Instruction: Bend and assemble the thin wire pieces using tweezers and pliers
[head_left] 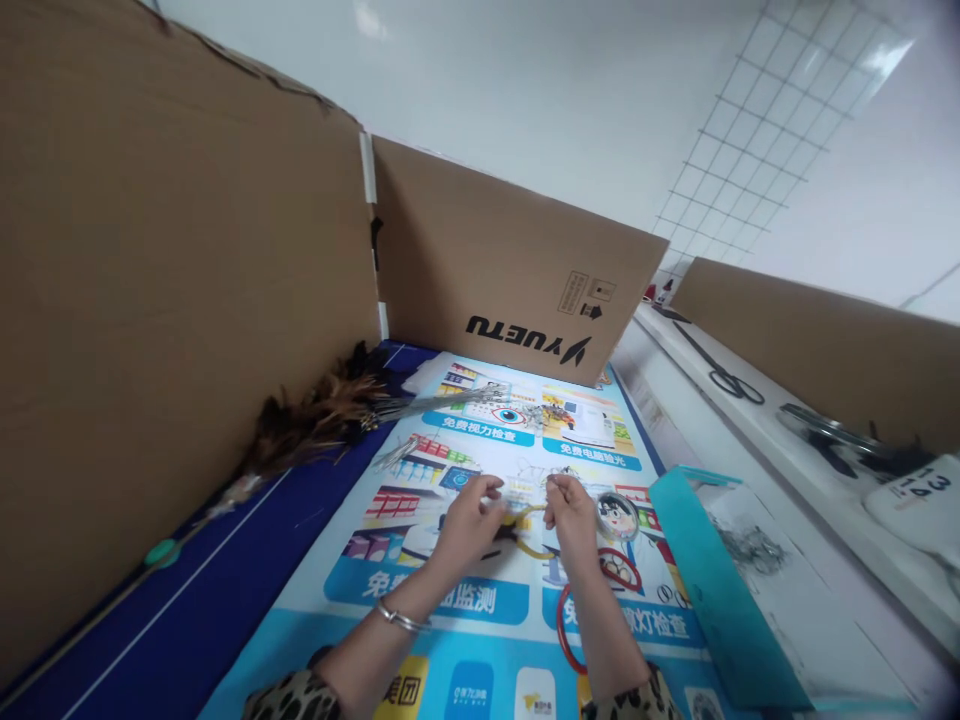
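Observation:
My left hand (474, 522) is closed in a pinch above the printed mat (352, 590), fingertips toward the right. Facing it, my right hand (572, 520) pinches as well, its thumb and forefinger pressed together. Whatever the fingers hold is too small and blurred to make out. Below and between the hands lies a tool with curved yellow handles (534, 554), its dark end toward my left hand. Beside my right hand sits a clear round container (617, 516). A tool with red handles (564, 632) lies partly hidden under my right forearm.
Cardboard walls (517, 250) stand at the back and left. A feather duster (315, 410) lies along the left edge. Bundles of thin wire (465, 400) lie at the back. At right are a teal box (697, 580) and a white ledge with black scissors (724, 380).

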